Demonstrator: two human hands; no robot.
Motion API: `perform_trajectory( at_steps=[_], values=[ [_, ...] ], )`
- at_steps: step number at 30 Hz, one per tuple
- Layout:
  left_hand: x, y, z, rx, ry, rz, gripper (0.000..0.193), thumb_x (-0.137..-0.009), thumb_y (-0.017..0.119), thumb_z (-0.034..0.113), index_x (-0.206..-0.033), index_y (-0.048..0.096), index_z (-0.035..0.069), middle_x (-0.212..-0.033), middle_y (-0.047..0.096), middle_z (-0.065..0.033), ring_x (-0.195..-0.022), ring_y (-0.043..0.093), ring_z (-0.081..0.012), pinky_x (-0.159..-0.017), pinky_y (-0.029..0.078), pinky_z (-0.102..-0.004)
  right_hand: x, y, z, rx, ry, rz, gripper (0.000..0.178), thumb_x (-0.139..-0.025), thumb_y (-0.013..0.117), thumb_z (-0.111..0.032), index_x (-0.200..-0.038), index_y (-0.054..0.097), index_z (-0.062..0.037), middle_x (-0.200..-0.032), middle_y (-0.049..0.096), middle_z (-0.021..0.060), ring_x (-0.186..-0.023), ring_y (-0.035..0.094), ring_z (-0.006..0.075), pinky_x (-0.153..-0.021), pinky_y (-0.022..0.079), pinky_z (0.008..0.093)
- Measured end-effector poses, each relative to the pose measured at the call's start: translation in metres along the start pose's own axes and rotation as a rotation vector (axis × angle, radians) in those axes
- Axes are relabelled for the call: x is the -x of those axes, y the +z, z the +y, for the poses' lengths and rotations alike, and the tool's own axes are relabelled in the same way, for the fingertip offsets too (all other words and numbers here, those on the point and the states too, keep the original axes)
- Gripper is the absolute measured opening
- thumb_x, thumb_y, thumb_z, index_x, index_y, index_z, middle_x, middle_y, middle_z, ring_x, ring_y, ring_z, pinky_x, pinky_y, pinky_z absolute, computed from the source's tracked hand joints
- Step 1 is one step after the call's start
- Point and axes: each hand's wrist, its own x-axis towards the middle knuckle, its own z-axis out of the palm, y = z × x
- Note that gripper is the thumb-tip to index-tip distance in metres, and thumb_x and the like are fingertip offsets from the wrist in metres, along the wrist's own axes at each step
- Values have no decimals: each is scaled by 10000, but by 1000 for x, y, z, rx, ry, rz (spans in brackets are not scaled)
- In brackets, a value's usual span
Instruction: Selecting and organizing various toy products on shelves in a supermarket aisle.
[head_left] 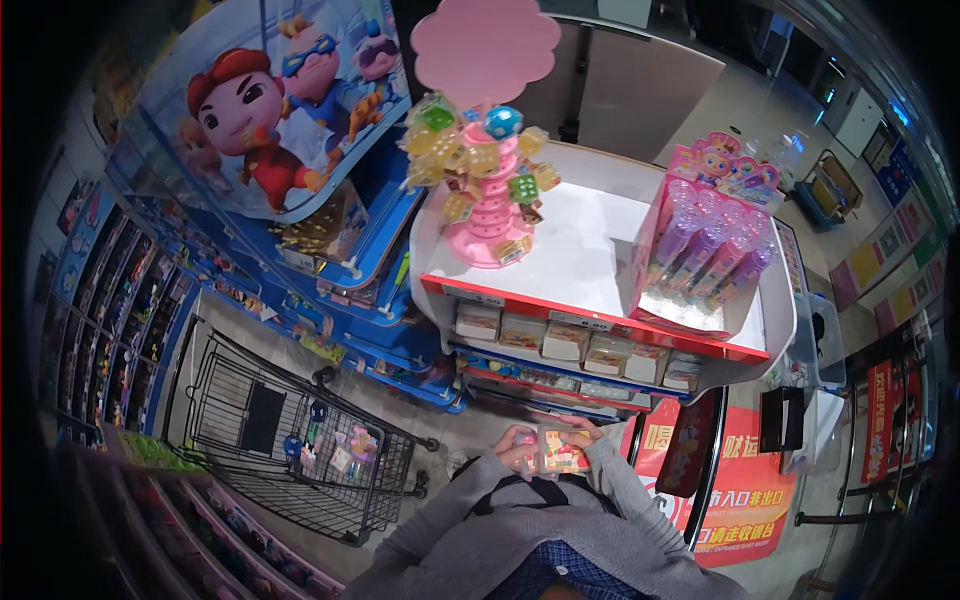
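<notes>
Has a clear plastic pack pinched snug between left hand and right hand, lower centre, kinda longways left-to-right, equally near both.

Red floor sign bears lettering; shelf edge carries price labels.

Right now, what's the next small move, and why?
Probably shift the pack left toward the cart: it sits between the left hand and right hand at the waist, and the cart, on the left, already carries goods.
</notes>
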Motion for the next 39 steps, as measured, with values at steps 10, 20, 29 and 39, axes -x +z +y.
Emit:
perform_trajectory(
  at_steps=[10,20,29,39],
  values=[
    [66,-72,3,-43,310,243,554,-740,564,189,-1148,204,84,-1017,423,-122,-853,497,-180,-673,448,-294,-20,132,5,325,7,-246,441,-692,629,-149,-1068,409,-77,-959,501,89,-875,481,146,-728,399,239],
    [182,-209,-2,510,524,575,368,-703,545,122,-1029,419,10,-939,502,-94,-831,527,-162,-708,453,-277,-58,259,57,356,-3,-375,524,-689,619,-178,-1155,379,-149,-1028,457,126,-822,513,167,-725,396,264],
    [162,-435,-172,555,260,741,467,-595,604,-90,-1002,392,-1,-799,542,-133,-678,576,-212,-548,500,-352,-57,201,104,439,263,-166,314,-741,545,-146,-1047,478,-116,-885,540,19,-722,546,113,-629,420,231],
    [96,-481,-248,416,59,635,253,-701,548,42,-938,466,73,-836,534,-93,-694,548,-237,-551,489,-380,-32,180,116,398,389,116,235,-769,516,-161,-989,502,-80,-824,560,26,-683,535,94,-590,409,192]
  ],
)
